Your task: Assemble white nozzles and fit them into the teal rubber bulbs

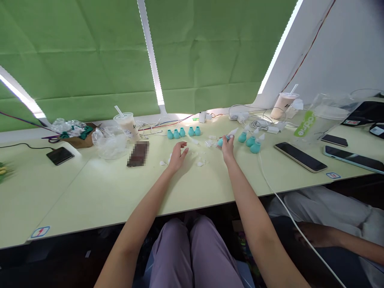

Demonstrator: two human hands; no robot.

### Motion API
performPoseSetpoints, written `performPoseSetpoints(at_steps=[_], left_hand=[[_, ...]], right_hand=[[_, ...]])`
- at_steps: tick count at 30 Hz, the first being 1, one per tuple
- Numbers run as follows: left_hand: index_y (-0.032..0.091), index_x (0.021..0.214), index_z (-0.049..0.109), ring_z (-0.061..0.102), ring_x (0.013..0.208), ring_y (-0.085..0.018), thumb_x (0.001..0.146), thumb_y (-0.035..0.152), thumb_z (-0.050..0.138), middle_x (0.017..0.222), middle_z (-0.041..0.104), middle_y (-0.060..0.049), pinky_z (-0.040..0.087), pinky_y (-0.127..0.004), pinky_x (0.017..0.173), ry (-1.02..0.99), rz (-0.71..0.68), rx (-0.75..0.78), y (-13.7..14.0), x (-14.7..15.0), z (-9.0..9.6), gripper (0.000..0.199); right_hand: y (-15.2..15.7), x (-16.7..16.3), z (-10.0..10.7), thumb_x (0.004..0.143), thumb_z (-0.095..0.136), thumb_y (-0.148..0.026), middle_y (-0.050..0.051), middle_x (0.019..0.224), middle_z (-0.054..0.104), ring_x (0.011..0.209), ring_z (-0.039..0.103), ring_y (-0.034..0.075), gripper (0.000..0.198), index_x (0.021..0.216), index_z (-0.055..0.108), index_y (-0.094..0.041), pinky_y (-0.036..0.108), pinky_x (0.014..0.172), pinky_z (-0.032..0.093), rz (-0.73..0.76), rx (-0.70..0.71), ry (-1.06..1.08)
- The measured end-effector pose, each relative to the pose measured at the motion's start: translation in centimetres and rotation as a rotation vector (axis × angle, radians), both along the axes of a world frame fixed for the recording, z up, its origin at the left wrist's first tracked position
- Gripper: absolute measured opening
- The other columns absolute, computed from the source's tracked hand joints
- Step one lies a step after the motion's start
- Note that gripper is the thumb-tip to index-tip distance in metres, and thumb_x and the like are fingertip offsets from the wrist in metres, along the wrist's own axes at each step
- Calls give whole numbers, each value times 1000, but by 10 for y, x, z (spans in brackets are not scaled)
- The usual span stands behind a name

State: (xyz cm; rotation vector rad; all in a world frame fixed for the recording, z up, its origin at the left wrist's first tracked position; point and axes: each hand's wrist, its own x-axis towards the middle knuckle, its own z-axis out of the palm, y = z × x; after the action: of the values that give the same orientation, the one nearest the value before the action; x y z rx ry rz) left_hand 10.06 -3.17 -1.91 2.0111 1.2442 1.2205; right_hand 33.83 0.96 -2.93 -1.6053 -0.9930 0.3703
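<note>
My right hand (227,150) is closed around a teal squeeze bulb (220,142), whose pointed white nozzle (233,131) sticks out to the upper right. Over the middle of the table, my left hand (178,156) has its thumb and fingers apart and holds nothing I can see. Small white and clear plastic pieces (200,163) lie scattered between the hands, some close to my left one. Behind them stands a row of several teal bulbs without nozzles (182,132). Right of my right hand are several bulbs fitted with white nozzles (255,147).
Phones (300,157) lie at the right, near a clear plastic bag with a cup (325,116). Drink cups (126,124) and cables (261,122) line the back. A white cord (288,210) crosses the front edge. A person's arm (327,236) is at right.
</note>
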Motion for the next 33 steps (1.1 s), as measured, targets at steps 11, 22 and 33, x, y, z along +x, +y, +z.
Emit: performPoseSetpoints(at_steps=[11,22,33], left_hand=[[23,103,51,48,106,-18,91,35,37,108,58,-4,40,-34,92,138,17,59,3,-6,-1,22],[22,97,57,47,103,-23,85,31,48,104,58,-5,38,-40,91,371,42,76,6,-11,2,17],[26,93,63,48,107,-26,77,40,58,108,58,-5,34,-44,96,505,-29,-86,2,-19,8,22]], right_hand=[[-10,32,3,78,55,-32,12,117,49,110,41,31,26,101,61,-22,46,86,35,-468,-132,-253],[-5,54,-14,75,55,-28,15,112,46,93,54,28,35,109,54,-19,39,72,42,-521,-137,-264],[-12,42,1,76,50,-24,12,104,53,97,54,26,60,127,19,-18,38,76,42,-531,41,-260]])
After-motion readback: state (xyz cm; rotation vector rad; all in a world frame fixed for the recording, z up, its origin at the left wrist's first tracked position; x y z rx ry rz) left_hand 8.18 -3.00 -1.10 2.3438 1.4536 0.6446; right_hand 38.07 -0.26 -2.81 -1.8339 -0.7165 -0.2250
